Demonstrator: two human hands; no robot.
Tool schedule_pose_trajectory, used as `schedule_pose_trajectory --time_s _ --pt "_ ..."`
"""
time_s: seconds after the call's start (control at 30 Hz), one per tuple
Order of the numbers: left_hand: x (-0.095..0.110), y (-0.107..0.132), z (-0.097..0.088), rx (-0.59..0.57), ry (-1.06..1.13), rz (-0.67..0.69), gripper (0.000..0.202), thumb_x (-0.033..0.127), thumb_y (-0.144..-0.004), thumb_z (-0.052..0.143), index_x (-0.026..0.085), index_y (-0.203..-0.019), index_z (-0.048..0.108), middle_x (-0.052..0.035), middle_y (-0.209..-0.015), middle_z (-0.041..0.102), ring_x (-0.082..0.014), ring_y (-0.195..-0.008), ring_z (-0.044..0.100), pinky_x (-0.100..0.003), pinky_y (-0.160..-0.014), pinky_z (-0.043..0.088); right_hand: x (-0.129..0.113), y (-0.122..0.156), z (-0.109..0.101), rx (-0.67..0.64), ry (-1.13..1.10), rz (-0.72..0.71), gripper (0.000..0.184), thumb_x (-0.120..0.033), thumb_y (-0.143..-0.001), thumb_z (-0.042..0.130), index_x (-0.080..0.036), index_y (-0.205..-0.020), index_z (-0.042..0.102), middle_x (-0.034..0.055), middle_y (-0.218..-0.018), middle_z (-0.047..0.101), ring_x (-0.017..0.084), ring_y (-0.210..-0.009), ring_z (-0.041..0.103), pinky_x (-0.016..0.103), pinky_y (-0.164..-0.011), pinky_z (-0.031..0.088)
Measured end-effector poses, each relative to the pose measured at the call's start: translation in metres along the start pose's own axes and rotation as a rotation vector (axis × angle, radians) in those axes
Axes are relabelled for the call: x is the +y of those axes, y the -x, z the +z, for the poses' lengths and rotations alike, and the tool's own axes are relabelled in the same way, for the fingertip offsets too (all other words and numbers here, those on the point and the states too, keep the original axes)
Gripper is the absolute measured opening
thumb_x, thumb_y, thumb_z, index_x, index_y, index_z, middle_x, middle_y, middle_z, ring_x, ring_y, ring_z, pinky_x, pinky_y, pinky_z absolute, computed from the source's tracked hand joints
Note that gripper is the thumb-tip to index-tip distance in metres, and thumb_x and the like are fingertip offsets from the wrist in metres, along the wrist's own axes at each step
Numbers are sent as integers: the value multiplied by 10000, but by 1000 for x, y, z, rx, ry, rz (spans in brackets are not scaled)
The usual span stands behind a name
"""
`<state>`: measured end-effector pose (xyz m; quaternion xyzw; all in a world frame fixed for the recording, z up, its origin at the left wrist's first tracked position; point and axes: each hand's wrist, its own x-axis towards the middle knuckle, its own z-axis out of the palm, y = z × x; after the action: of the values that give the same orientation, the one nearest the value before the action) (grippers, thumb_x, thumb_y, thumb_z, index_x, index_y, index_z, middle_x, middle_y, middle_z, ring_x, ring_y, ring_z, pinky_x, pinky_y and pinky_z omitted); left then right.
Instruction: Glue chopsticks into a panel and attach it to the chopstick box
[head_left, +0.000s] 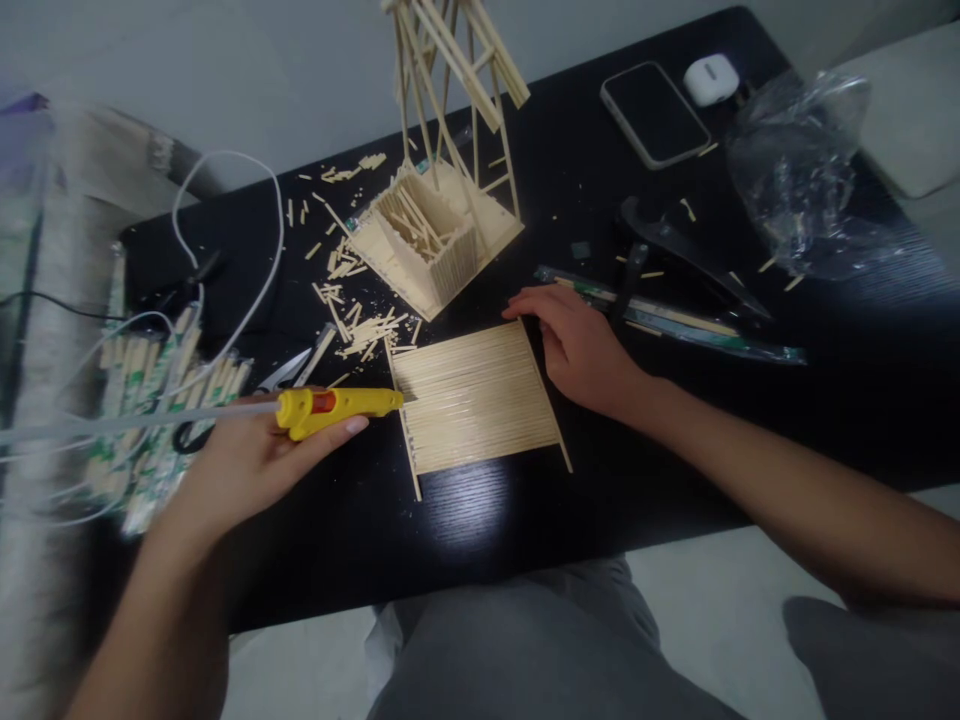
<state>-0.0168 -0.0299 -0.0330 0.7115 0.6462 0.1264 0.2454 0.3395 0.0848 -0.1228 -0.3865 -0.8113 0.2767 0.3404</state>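
Note:
My left hand (255,455) is closed round a yellow hot glue gun (341,408), with a long glue stick (202,411) feeding into its back. The gun's nozzle is at the left edge of a flat panel of wooden chopsticks (480,395), laid side by side with a longer stick along each side. At the panel's far right corner, my right hand (574,345) grips the edge with bent fingers; the thumb is partly hidden. Beyond the panel stands a stick-built model (454,260), with an open box on a base and a tall frame of slanted sticks.
Cut stick pieces (371,335) lie left of the model. Wrapped chopsticks (142,400), scissors (281,375) and a white cable (281,220) are at the left. Pliers (694,245), a phone (654,112), an earbud case (710,80) and a plastic bag (795,170) lie at the right.

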Motion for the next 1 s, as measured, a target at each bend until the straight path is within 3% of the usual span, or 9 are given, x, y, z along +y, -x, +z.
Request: schedule_pose_trajectory --time_s 0.3,0.43,0.6,0.8,1.0 --pt "22 -11 7 9 19 61 377 687 -951 688 343 -916 838 10 -806 835 -237 -648 778 -353 -588 661 -1 -1 0 1 -10 -3 474 15 -895 427 -224 -1185 717 135 -1274 750 308 -1287 673 575 -1175 491" --pt "27 -14 12 8 19 76 396 694 -956 676 338 -973 847 -9 -903 858 -263 -741 811 -397 -709 700 -1 0 0 0 -19 2 453 -5 -917 437 -228 -1188 723 132 -1274 744 311 -1281 665 566 -1173 489" --pt "27 -15 16 -29 92 18 372 649 -945 723 322 -1071 850 -21 -1013 869 -278 -852 832 -406 -811 715 0 0 0 -2 -10 -1 481 24 -891 433 -215 -1193 721 137 -1289 742 307 -1291 663 555 -1171 494" --pt "32 -14 16 -45 147 -94 428 673 -917 736 289 -1068 850 -36 -1044 874 -305 -877 838 -412 -781 722 0 -1 1 9 7 -32 476 35 -886 438 -202 -1190 717 143 -1270 750 307 -1280 680 543 -1156 515" --pt "30 -13 18 -57 198 -89 381 654 -909 758 328 -1083 851 -24 -1085 872 -307 -909 843 -443 -815 731 0 0 1 7 8 -24 478 40 -881 444 -194 -1194 720 147 -1281 748 314 -1288 679 546 -1155 516"
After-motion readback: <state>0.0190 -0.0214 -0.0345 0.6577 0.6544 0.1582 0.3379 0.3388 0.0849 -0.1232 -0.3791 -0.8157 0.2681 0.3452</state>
